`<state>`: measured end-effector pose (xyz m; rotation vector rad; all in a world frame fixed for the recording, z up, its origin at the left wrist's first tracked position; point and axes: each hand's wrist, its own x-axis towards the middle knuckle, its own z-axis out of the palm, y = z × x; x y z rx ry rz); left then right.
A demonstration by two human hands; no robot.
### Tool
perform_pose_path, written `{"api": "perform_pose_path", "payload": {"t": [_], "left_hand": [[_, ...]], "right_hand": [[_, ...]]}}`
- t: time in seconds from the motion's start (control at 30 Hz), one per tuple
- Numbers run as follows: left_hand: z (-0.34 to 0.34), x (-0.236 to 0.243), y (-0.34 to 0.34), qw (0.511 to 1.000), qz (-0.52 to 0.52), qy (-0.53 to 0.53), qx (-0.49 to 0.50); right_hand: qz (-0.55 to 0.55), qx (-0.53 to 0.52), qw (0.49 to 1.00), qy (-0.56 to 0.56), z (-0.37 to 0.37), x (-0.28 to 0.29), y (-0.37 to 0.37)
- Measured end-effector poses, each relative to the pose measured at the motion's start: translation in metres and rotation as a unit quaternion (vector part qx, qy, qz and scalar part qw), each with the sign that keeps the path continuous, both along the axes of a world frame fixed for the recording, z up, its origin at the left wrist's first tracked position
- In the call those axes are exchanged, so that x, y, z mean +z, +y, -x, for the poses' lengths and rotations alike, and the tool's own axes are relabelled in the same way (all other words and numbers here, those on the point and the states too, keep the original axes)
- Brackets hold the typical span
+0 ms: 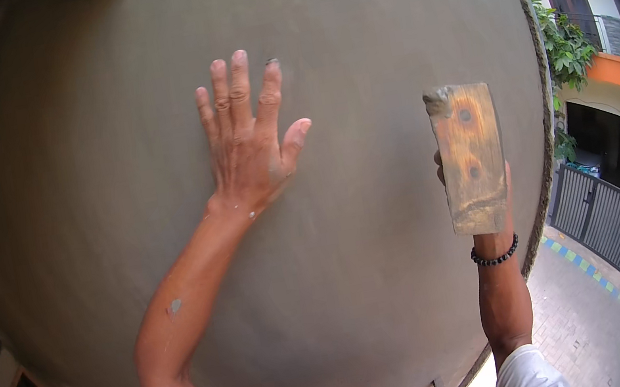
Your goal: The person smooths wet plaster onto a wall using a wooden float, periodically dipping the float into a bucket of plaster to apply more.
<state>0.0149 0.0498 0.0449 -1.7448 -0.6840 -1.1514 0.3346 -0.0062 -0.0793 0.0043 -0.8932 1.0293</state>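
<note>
A broad wall of smooth grey plaster (387,278) fills most of the view. My left hand (245,131) lies flat against it left of centre, fingers spread and pointing up, with nothing in its grasp. Specks of grey plaster stick to that forearm and wrist. On the right, my right hand (439,168) is closed on a wooden float (471,157), held upright in front of the wall. Two dark round fastener marks show on the float's worn face, and grey plaster clings to its upper left corner. Most of the right hand is hidden behind the wood.
The wall's rough right edge (543,102) runs down beside the float. Beyond lie a paved lane (585,320), a dark slatted gate (612,228), a leafy plant (567,47) and a house with a balcony. Two rounded brown shapes, unclear, show at the bottom edge.
</note>
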Motion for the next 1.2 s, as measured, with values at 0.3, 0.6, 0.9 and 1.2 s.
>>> {"api": "perform_pose_path", "payload": {"t": [0.3, 0.6, 0.9, 1.2], "left_hand": [[0.086, 0.148, 0.004, 0.999, 0.000, -0.043, 0.013], [0.184, 0.160, -0.058, 0.992, 0.008, -0.119, -0.040], [0.223, 0.117, -0.093, 0.986, 0.062, -0.134, -0.070], [0.212, 0.077, -0.093, 0.975, 0.093, -0.180, -0.096]], "right_hand": [[-0.080, -0.526, 0.843, -0.080, 0.116, 0.237, 0.022], [-0.291, -0.623, 0.589, -0.425, 0.244, 0.209, -0.001], [-0.092, -0.745, 0.636, -0.180, 0.152, 0.323, -0.006], [-0.316, -0.611, 0.591, -0.422, 0.288, 0.237, -0.008]]}}
